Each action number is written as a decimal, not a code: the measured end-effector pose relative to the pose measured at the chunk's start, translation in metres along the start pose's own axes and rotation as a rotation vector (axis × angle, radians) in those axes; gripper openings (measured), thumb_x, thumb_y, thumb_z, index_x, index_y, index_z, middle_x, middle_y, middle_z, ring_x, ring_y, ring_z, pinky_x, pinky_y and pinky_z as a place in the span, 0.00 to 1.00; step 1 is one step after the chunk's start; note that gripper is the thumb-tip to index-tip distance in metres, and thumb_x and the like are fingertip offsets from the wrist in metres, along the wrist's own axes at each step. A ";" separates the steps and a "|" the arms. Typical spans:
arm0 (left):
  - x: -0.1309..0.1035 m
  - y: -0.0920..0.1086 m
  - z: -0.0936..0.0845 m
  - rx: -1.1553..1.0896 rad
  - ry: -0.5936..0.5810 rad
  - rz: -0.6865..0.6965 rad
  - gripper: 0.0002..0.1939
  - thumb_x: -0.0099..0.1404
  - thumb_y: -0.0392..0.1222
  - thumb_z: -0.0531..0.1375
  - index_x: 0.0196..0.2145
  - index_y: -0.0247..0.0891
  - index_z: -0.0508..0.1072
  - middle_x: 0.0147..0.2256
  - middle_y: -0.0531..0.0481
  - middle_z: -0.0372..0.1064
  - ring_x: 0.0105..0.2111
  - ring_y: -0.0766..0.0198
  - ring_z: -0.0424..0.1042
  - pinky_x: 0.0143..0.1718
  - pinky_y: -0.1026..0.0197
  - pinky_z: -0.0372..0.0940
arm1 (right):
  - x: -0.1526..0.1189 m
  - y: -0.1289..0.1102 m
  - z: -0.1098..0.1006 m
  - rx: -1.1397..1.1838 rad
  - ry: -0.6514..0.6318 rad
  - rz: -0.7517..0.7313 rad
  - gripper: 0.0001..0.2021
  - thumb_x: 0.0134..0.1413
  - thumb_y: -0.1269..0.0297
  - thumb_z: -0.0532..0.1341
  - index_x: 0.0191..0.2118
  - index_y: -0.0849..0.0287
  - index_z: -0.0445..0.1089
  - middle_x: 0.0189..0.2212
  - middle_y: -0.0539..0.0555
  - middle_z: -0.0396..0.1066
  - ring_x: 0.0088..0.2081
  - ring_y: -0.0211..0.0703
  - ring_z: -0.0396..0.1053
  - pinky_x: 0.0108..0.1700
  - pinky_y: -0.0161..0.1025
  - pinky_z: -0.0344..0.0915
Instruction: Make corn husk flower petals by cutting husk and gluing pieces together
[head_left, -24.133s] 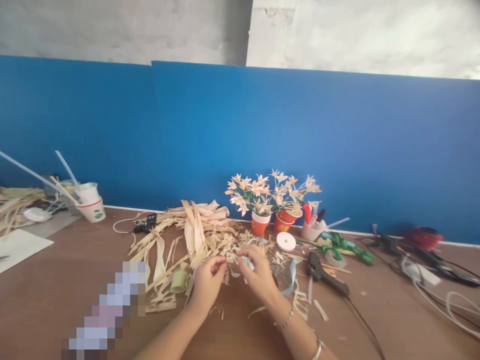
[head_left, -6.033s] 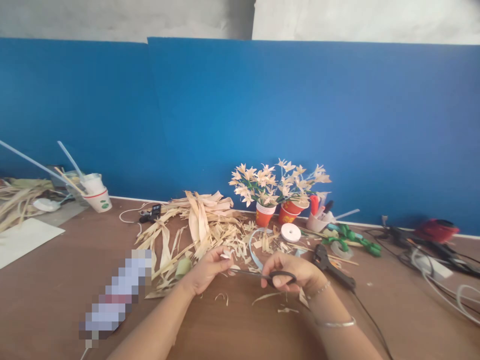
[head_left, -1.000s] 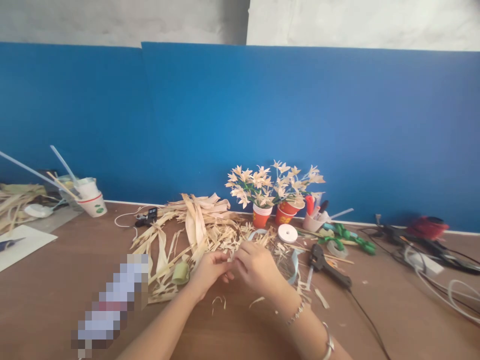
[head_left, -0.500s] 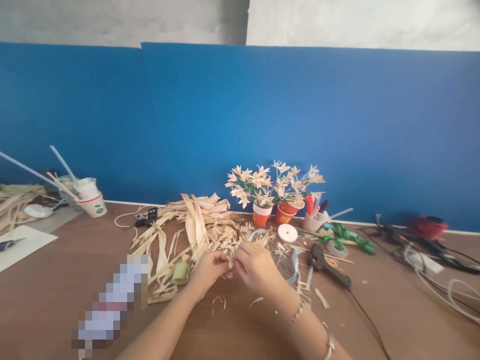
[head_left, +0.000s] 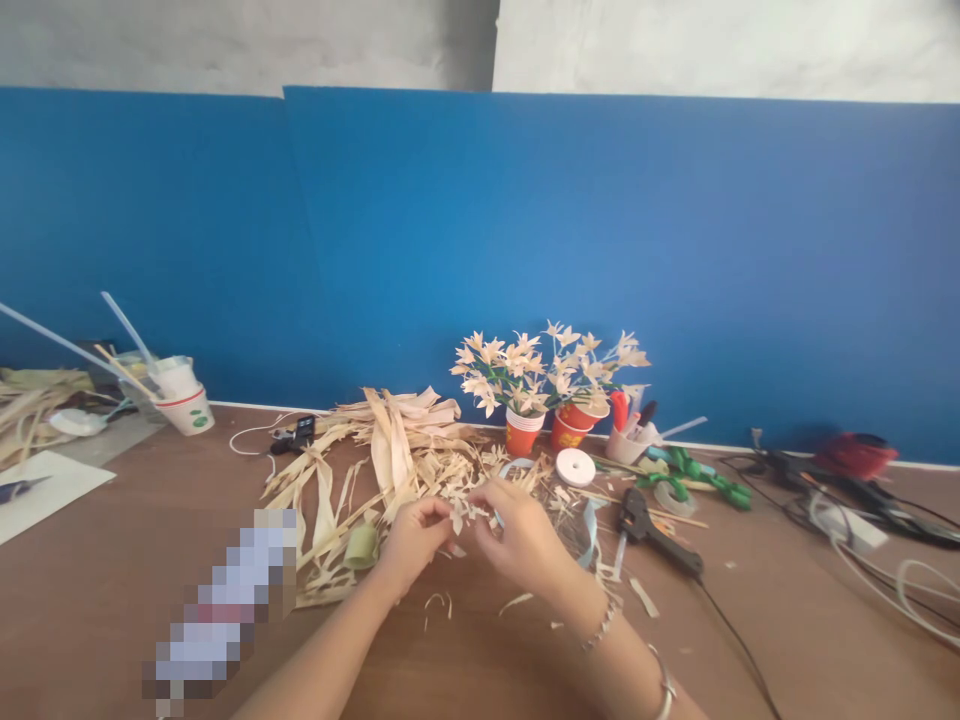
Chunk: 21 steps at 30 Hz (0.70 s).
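Note:
My left hand (head_left: 414,545) is closed in a pinch on a small pale corn husk flower (head_left: 457,516), whose pointed petals show past the fingertips. A little to the right, my right hand (head_left: 519,535) hovers with thumb and index finger apart and nothing visible between them. Both hands are just in front of a heap of dried corn husks (head_left: 394,445) and small husk scraps. A green roll (head_left: 361,547) lies left of my left hand.
Behind my hands stand red cups (head_left: 523,436) of husk flowers and a white spool (head_left: 575,467). A black glue gun (head_left: 651,535) with a trailing cord lies to the right. At the left is a white cup (head_left: 186,410); a blue panel (head_left: 390,250) closes off the back.
My right hand has come away from the left fingertips, and its thumb and index finger have parted. The husk flower now shows between the hands. My left hand has barely moved.

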<state>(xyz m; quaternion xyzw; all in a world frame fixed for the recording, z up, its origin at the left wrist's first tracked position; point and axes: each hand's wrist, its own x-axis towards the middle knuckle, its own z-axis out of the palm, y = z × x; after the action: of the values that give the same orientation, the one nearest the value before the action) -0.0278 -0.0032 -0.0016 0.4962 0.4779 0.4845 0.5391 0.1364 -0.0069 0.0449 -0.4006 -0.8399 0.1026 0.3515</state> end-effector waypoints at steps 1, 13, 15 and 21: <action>0.000 0.000 0.000 0.000 0.018 0.021 0.04 0.48 0.38 0.60 0.22 0.36 0.69 0.13 0.58 0.63 0.14 0.71 0.59 0.16 0.69 0.52 | 0.000 -0.001 -0.001 0.029 0.010 0.037 0.10 0.46 0.77 0.55 0.36 0.59 0.66 0.31 0.52 0.68 0.34 0.40 0.65 0.36 0.35 0.59; -0.002 -0.012 -0.002 0.299 0.135 0.334 0.05 0.53 0.34 0.57 0.28 0.37 0.73 0.28 0.50 0.72 0.28 0.63 0.69 0.29 0.64 0.62 | -0.005 -0.017 0.017 -0.266 0.168 -0.011 0.03 0.50 0.67 0.58 0.28 0.59 0.65 0.25 0.52 0.65 0.30 0.42 0.63 0.33 0.36 0.55; -0.005 -0.010 0.000 0.403 0.156 0.410 0.06 0.54 0.33 0.56 0.28 0.37 0.73 0.28 0.50 0.72 0.28 0.63 0.69 0.30 0.64 0.63 | -0.006 -0.017 0.022 -0.306 0.190 -0.008 0.04 0.51 0.69 0.57 0.26 0.59 0.65 0.24 0.51 0.65 0.29 0.41 0.62 0.32 0.36 0.54; -0.014 -0.001 0.009 0.520 0.179 0.550 0.06 0.55 0.31 0.56 0.27 0.38 0.72 0.29 0.50 0.72 0.28 0.64 0.69 0.30 0.64 0.62 | -0.008 -0.019 0.032 -0.275 0.270 0.044 0.07 0.50 0.73 0.55 0.24 0.59 0.65 0.21 0.50 0.65 0.26 0.39 0.62 0.30 0.35 0.52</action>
<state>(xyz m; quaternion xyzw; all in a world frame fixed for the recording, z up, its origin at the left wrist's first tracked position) -0.0199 -0.0177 -0.0020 0.6818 0.4789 0.5149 0.2015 0.1068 -0.0223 0.0263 -0.4732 -0.7822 -0.0602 0.4007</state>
